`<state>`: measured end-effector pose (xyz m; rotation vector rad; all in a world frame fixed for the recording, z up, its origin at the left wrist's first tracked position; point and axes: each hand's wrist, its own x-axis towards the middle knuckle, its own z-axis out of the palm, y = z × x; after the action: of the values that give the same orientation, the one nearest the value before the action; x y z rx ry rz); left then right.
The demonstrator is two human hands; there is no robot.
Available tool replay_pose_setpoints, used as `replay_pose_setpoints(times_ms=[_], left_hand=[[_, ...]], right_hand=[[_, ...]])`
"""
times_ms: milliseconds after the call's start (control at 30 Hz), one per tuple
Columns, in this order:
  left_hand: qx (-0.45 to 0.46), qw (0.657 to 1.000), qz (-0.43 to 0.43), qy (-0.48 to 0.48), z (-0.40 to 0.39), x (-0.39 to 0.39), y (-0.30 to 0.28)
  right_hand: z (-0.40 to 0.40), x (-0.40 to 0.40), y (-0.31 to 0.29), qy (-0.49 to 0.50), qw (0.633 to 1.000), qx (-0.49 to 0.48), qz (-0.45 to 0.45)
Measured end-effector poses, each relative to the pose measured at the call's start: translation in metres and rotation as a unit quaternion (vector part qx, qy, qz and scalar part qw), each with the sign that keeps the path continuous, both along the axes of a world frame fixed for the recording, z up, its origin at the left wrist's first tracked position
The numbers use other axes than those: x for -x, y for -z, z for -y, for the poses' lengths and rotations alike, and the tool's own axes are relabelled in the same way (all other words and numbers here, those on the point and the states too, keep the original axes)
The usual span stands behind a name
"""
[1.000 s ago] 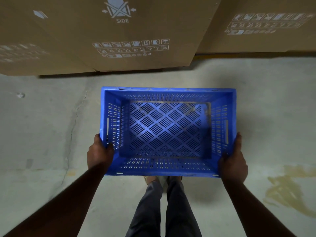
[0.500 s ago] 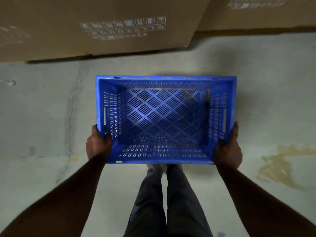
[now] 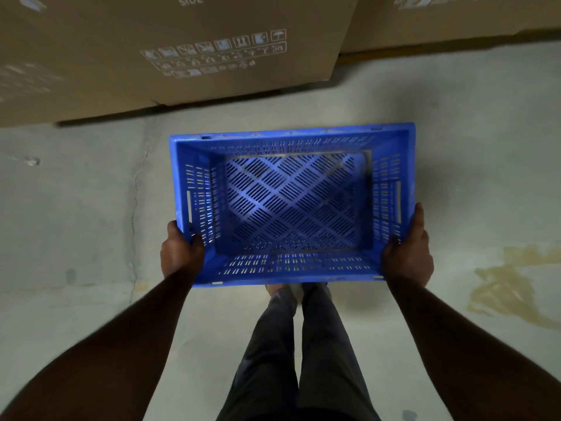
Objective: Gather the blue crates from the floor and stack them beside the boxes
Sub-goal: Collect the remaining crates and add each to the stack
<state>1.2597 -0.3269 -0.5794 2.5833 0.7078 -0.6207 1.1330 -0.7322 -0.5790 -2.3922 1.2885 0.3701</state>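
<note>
Head view: left hand and right hand clamp opposite ends of 1 blue crate, carried level above bare floor, near the boxes, probably to set down beside them.

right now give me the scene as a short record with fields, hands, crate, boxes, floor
crate: one blue crate, open side up, slotted walls and base, nothing inside
left hand: left hand grips the crate's left near corner
right hand: right hand grips the crate's right near corner
boxes: large cardboard box ahead with printed handling symbols; second cardboard box to its right
floor: grey concrete floor, a crack on the left, a yellowish stain on the right
other crates: none in view
person: legs in dark trousers below the crate
</note>
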Motion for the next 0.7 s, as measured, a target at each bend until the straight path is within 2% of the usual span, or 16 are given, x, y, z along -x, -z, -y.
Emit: replay_pose_setpoints(times_ms=[133,233,333,467,600,700], left_hand=[[0.061,0.997,-0.048,0.001,-0.002,-0.004,-0.014],[0.087,0.995,-0.003,-0.038,0.003,0.003,-0.039],[0.107,0.989,0.09,-0.036,0.015,0.019,-0.08],[0.194,0.964,0.181,0.029,0.03,0.046,-0.144],[0.35,0.918,0.172,0.073,0.039,0.084,-0.196],[0.394,0.901,0.159,0.083,0.052,0.114,-0.221]], right_hand=[[-0.001,0.001,-0.011,-0.016,0.999,-0.033,-0.005],[-0.004,0.001,-0.031,-0.033,0.999,-0.017,0.01],[-0.02,0.003,-0.073,-0.055,0.991,-0.007,0.119],[-0.056,0.02,-0.146,-0.064,0.956,-0.098,0.27],[-0.084,0.057,-0.215,-0.143,0.926,-0.125,0.328],[-0.092,0.092,-0.253,-0.204,0.906,-0.135,0.346]])
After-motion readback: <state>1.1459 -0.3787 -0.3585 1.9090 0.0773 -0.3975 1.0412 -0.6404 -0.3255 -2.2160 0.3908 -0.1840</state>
